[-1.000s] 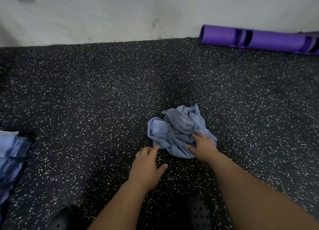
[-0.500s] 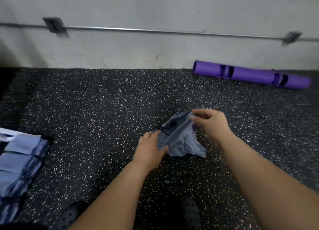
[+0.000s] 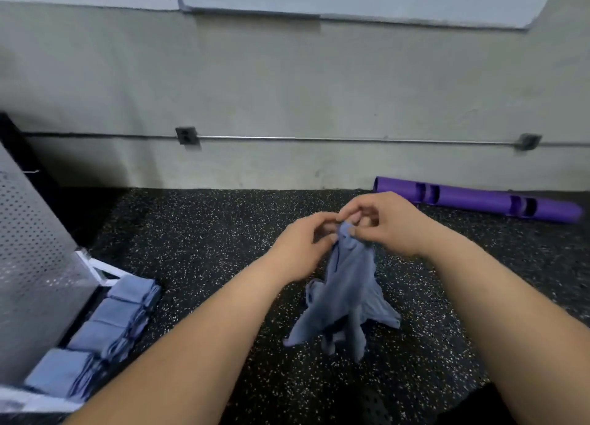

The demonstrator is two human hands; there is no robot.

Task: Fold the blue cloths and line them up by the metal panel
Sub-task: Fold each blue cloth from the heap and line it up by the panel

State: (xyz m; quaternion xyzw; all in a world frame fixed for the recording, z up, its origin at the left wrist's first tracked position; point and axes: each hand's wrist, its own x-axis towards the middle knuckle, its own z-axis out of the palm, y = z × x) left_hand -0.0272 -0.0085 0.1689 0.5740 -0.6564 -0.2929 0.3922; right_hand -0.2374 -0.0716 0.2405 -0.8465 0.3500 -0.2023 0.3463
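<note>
Hands mid-task: left hand (image 3: 300, 249) and right hand (image 3: 383, 223) pinched shut on one bunched edge of the blue cloth (image 3: 344, 300), hanging crumpled over the floor (image 3: 204, 242). Folded cloths (image 3: 105, 329) lined the metal panel (image 3: 35, 255). Next, presumably: spreading it flat.

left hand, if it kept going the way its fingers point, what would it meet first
The left hand points right, toward the right hand across the blue cloth they both pinch. It would likely meet the right hand's fingers almost at once.
</note>
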